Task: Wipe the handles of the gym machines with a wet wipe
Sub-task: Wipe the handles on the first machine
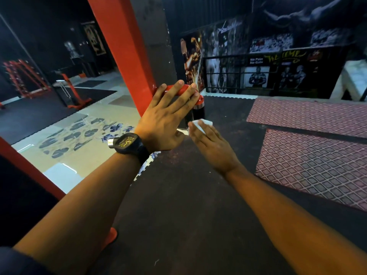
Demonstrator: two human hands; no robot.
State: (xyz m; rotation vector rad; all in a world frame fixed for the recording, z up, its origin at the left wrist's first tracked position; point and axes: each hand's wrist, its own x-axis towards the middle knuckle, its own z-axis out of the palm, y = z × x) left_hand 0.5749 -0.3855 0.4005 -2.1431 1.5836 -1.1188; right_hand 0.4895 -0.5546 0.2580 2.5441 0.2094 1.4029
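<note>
On the far wall a small sign [256,60] reads "No Pain No Gain"; the yellow lettering beside it is not clear enough to read. The left hand [166,120], with a black watch [129,143], lies with straight fingers over the red handle [183,89] beside the red post [123,46]. The right hand [214,149] holds the wet wipe [202,124] at its fingertips, just under the handle's black grip [199,114]. The dark floor mat [188,195] lies open below, bordered on the right by patterned mats [309,155].
</note>
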